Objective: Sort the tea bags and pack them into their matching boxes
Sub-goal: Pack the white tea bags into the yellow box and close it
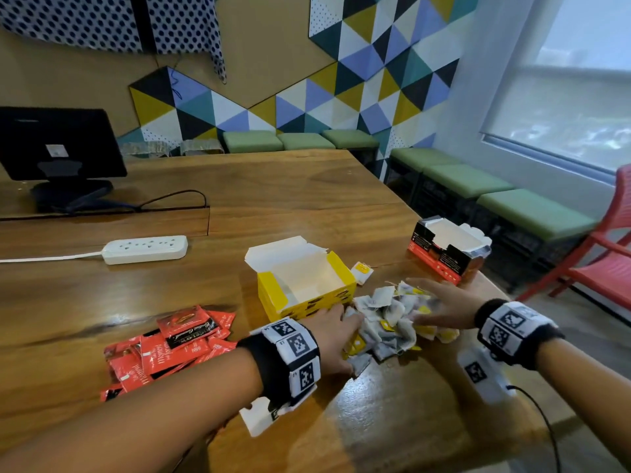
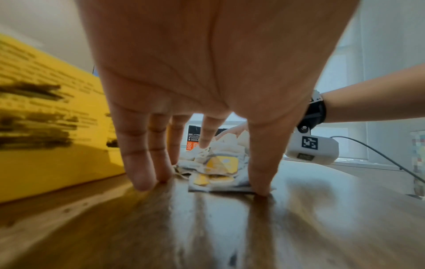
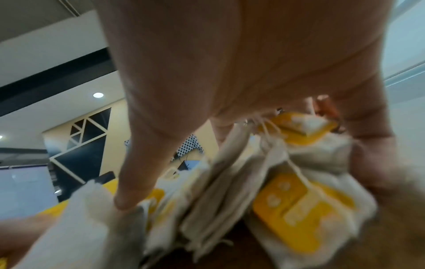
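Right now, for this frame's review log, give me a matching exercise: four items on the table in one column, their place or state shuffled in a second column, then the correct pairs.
1. yellow box
2. red and black box
3. red sachets
4. yellow-tagged tea bags

A. loose pile between the left hand and right hand
B. open, just left of the tea bag pile
C. heaped at the near left of the table
D. open, near the table's right edge

Pairs: 1-B, 2-D, 3-C, 4-A
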### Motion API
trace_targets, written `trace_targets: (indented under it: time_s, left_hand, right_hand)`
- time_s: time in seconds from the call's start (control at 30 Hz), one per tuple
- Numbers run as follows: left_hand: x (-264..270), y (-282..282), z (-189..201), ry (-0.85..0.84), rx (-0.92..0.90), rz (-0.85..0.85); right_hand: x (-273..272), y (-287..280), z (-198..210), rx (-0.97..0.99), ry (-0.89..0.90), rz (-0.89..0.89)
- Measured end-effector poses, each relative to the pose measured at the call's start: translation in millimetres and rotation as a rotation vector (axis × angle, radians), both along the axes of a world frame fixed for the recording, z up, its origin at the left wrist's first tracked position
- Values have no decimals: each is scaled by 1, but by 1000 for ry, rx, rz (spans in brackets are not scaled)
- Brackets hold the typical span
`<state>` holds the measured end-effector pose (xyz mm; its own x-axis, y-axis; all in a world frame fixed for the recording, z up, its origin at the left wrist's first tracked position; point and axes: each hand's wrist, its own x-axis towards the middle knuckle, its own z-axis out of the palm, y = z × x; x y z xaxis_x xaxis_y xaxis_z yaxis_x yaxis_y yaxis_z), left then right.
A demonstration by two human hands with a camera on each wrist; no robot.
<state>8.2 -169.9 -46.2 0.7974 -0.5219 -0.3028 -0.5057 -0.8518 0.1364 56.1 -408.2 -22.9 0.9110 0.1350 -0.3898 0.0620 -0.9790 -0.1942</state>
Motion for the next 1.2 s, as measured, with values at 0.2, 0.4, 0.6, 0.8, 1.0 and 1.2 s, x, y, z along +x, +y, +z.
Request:
trace_targets:
  time_s: [0.2,0.4,0.6,0.8,1.0,1.2]
  left_hand:
    - [3,4,-3,-3,-65,43]
    - [-18,33,4,56,-97,9]
    - [-28,76,12,69,-242,53]
    - [-34,106,34,147,-507,178]
    - [-7,136,41,-272,-164,132]
    - [20,134,32,-309,62,71]
  right_hand:
    - [-5,38,-6,78,19,103]
    - [-26,72,-14,182,0,229]
    - [-31,81,-13,406,-30,288]
    - [-27,75,-5,433,-39,253]
    - [-23,74,-4,292,-71,272]
    - [-18,77,-8,235,-53,264]
